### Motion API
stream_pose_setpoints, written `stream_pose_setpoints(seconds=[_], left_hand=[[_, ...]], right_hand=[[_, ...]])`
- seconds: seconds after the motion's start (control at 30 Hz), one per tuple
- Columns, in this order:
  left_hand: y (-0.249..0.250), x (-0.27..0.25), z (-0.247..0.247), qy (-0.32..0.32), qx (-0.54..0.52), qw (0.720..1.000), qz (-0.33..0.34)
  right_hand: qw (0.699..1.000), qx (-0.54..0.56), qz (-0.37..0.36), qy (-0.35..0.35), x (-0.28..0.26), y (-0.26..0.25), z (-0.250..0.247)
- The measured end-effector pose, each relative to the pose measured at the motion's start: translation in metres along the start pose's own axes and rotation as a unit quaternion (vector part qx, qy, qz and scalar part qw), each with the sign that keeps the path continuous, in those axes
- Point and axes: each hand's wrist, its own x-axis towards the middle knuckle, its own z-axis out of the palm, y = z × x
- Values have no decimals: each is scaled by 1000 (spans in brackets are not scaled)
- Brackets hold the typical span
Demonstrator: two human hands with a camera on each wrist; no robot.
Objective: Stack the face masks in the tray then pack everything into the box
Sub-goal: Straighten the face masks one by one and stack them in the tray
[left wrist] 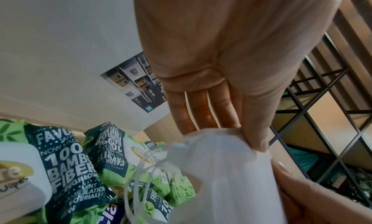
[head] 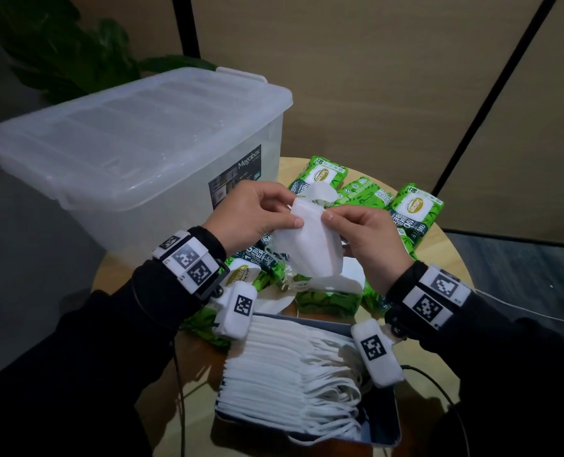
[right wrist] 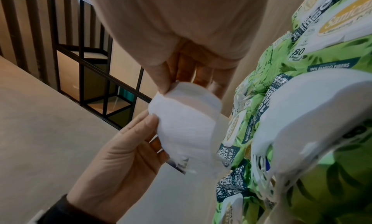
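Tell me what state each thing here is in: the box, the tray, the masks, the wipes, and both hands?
Storage box: lid on, closed.
Tray: holds a row of stacked masks.
Stacked masks: lying overlapped in the tray.
Held mask: folded, lifted above the table, pinched by both hands.
Loose masks: lying on the wipe packs.
Wipe packs: sealed, scattered on the table.
Left hand: pinches the held mask.
Right hand: pinches the held mask.

Leafy plant behind; black-framed wall panels
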Motion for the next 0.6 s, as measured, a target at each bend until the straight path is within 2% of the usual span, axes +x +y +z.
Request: stream_pose_setpoints(seconds=[0.37,0.6], left_hand=[[-9,1,2,-10,88,996,12],[-7,0,2,6,80,997,3]], right_hand=[[999,1,-32,-1,0,1,-1],[999,28,-25,-12,0,1,-2]])
